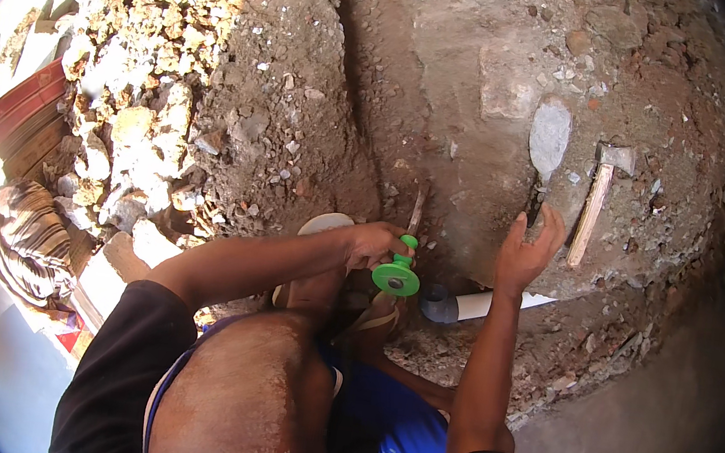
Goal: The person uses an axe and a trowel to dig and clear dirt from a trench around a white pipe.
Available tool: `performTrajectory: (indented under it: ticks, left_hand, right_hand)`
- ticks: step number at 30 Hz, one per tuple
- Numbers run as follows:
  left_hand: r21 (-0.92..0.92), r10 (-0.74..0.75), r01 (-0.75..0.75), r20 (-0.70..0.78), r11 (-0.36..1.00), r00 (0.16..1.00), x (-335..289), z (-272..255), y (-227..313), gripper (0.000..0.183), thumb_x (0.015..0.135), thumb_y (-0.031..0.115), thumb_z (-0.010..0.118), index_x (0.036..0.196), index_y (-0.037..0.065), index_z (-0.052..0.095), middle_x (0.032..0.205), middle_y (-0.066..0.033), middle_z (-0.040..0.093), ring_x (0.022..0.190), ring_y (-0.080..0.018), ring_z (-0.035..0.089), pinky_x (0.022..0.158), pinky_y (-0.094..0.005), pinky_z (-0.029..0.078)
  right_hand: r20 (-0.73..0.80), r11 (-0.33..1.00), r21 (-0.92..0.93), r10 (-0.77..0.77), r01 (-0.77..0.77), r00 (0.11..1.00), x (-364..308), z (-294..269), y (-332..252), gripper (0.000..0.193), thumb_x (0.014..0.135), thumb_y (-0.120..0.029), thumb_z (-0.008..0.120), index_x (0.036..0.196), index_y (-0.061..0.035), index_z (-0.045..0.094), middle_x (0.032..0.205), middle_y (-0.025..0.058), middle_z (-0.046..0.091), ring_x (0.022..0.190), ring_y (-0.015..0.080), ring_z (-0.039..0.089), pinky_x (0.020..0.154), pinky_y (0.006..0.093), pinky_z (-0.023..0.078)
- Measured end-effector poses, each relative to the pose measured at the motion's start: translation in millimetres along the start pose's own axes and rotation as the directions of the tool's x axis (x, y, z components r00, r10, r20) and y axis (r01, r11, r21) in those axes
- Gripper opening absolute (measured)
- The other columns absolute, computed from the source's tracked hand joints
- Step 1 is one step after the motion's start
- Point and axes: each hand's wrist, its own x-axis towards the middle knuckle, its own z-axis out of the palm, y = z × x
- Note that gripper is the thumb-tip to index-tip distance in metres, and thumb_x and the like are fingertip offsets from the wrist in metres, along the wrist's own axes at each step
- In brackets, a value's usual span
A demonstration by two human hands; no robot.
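Note:
My left hand (376, 244) is closed around the grip of a chisel (396, 279) with a round green hand guard. Its narrow metal end points away from me into the dirt trench. My right hand (529, 252) is over the soil on the right, thumb and fingers apart. Just beyond its fingertips lies a trowel (550, 136), its grey blade coated with dry dust and its dark handle toward my hand. I cannot tell whether the fingertips touch that handle. To the right of it, a hammer (590, 216) with a wooden handle rests on the dirt.
A white pipe (473, 307) with a grey fitting runs across the trench below my right hand. Broken rubble (134, 131) is heaped on the left, beside a striped cloth (34, 231) and stacked reddish boards (27, 99). My sandalled feet (316, 289) stand near the chisel.

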Motion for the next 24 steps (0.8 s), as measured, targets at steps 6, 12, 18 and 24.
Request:
performTrajectory:
  ticks: [6,12,18,24]
  left_hand:
    - [-0.23,-0.01,0.019,0.04,0.973,0.999,21.3,3.9,6.9,0.022,0.089,0.008,0.053,0.111,0.005,0.053,0.107,-0.0132,0.065,0.099,-0.0249,0.065,0.086,-0.0393,0.056]
    - [-0.472,-0.033,0.008,-0.043,0.882,0.999,37.7,29.8,-0.8,0.024,0.096,0.02,0.054,0.116,0.007,0.05,0.101,-0.0124,0.066,0.09,-0.0253,0.067,0.082,-0.0421,0.057]
    - [-0.407,0.046,-0.105,-0.151,0.908,0.987,45.4,30.4,0.3,0.03,0.099,0.032,0.054,0.114,0.006,0.051,0.095,-0.0118,0.065,0.084,-0.0244,0.067,0.078,-0.0414,0.058]
    - [-0.498,0.024,-0.085,-0.128,0.863,0.991,42.1,46.5,20.2,0.031,0.101,0.033,0.051,0.104,0.003,0.056,0.094,-0.0105,0.065,0.084,-0.024,0.066,0.081,-0.0406,0.057]
  right_hand:
    - [-0.024,0.969,-0.238,0.058,-0.062,0.998,34.7,-35.0,54.6,0.05,0.093,-0.021,0.063,0.134,0.0022,0.046,0.132,0.0249,0.046,0.124,0.0412,0.046,0.105,0.0485,0.036]
    - [0.109,0.885,-0.46,0.139,-0.074,0.984,71.1,-25.2,151.4,0.055,0.097,-0.032,0.056,0.136,0.0039,0.042,0.139,0.0289,0.041,0.127,0.0452,0.043,0.104,0.0496,0.038]
    - [0.175,0.764,-0.643,0.21,-0.05,0.962,103.3,-35.1,125.9,0.049,0.091,-0.03,0.064,0.122,0.0039,0.049,0.108,0.0201,0.059,0.087,0.0369,0.064,0.075,0.048,0.053]
    - [0.46,0.621,0.117,0.658,-0.775,0.596,96.0,-83.4,58.4,0.039,0.092,-0.037,0.066,0.109,-0.0036,0.055,0.074,0.0017,0.056,0.069,0.0099,0.061,0.057,0.0233,0.049]
